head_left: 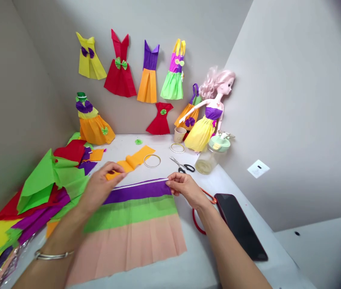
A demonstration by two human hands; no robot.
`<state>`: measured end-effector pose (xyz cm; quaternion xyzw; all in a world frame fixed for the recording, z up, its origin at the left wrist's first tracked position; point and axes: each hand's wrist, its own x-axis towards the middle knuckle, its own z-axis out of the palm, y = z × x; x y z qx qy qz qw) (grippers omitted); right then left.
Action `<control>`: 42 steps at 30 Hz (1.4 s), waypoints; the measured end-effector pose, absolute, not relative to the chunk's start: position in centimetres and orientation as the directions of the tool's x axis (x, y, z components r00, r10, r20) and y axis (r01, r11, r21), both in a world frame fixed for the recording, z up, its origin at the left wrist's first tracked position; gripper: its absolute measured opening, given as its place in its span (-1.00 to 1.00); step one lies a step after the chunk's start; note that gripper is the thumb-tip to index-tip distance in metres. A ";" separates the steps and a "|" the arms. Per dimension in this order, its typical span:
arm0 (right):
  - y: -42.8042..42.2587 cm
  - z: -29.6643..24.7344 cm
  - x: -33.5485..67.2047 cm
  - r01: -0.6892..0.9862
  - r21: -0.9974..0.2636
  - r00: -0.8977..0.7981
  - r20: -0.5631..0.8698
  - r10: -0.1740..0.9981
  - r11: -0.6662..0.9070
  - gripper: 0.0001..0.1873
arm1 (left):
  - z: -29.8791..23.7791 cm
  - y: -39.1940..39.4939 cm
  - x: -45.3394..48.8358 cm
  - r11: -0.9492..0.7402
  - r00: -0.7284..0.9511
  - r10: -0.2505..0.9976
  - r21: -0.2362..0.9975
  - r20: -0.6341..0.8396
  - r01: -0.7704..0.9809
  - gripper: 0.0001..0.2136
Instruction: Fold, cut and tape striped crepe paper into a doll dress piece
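Right hand [185, 188] pinches the upper right corner of the pleated crepe-paper panel [134, 224]. Left hand [101, 186] covers the upper left edge, its grip hidden. Together they hold the white tape strip [142, 184] straight. The panel lies flat, just nearer than the scissors [182, 164].

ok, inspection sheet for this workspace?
Surface: white table, largely covered.
Job's things: pleated paper lying flat, with purple, green and peach bands.
Clutter: scissors, tape rings, jar, phone, crepe pile.
Hands: right hand, fingers pinching the paper's top corner; left hand over its top edge, grip unclear.
Cables: red cord looped under the right wrist.
Surroundings: paper dresses on the wall, doll, socket.
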<state>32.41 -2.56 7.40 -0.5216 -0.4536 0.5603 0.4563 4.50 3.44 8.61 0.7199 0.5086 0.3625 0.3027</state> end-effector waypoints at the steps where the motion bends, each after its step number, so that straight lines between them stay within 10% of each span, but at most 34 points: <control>1: -2.7 7.6 32.2 -0.039 -0.985 -0.043 -0.163 0.986 -0.165 -0.62 | 8.8 2.4 6.1 -0.335 0.264 0.936 0.815 0.232 0.472 -0.80; 21: -5.5 9.5 28.5 0.495 -0.849 -0.035 0.192 0.981 0.183 -0.89 | 7.3 -1.5 11.5 -0.367 0.381 0.891 0.886 0.247 0.284 -0.85; 42: -5.5 8.8 28.7 0.573 -0.776 -0.085 0.264 0.961 0.264 -0.88 | 6.9 -1.0 11.2 -0.347 0.414 0.883 0.900 0.220 0.263 -0.84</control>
